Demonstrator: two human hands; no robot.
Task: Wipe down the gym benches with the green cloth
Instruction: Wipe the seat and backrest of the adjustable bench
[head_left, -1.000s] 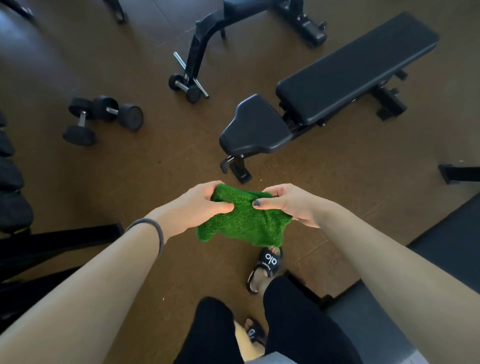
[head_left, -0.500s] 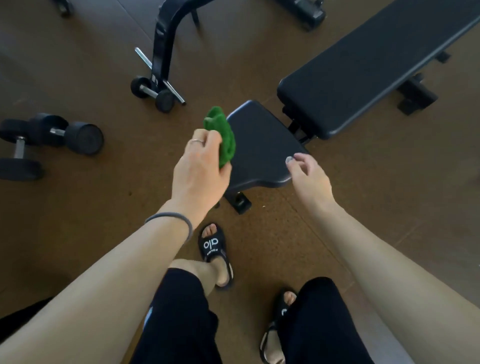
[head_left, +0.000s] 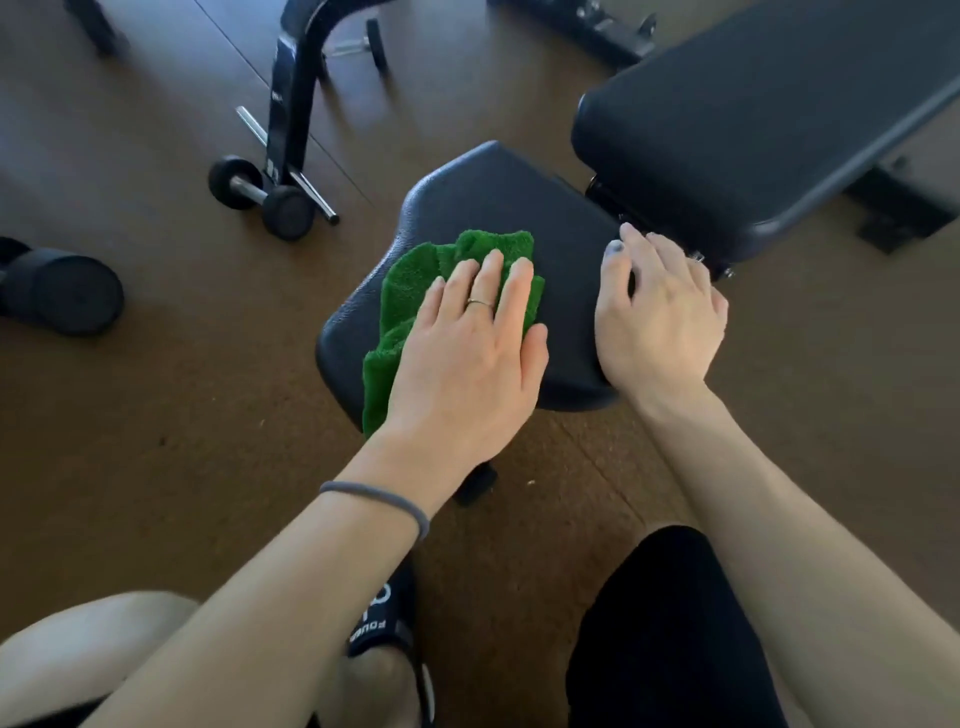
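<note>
Two bare hands rest on the bench's seat pad (head_left: 498, 202). The left hand (head_left: 467, 358) lies flat, palm down, with fingers spread slightly, pressing the green cloth (head_left: 410, 291) onto the pad; a thin ring sits on one finger and a grey hair tie (head_left: 384, 501) circles the wrist. The cloth is crumpled rather than laid out flat, its bulk toward the pad's left edge and its lower end hanging just over the near edge; much of it is hidden under the palm, so its full shape cannot be made out. The right hand (head_left: 660, 322) grips the pad's right edge, thumb on top and fingers curled down over the side, their tips out of sight.

Just beyond the seat pad, across a narrow gap, lies the long back pad (head_left: 753, 114), cut off at the right border of the frame. The bench's frame beneath is mostly hidden; only a dark foot (head_left: 475, 483) shows under the left wrist.

On the brown floor (head_left: 156, 405), left of the bench, stands another machine's black frame with small wheels (head_left: 288, 210). A dumbbell (head_left: 67, 291) lies at the far left, partly cut off. At the bottom, a black slide sandal (head_left: 384, 618) shows partial lettering that is hard to read, and dark shorts (head_left: 665, 639) cover the right leg.
</note>
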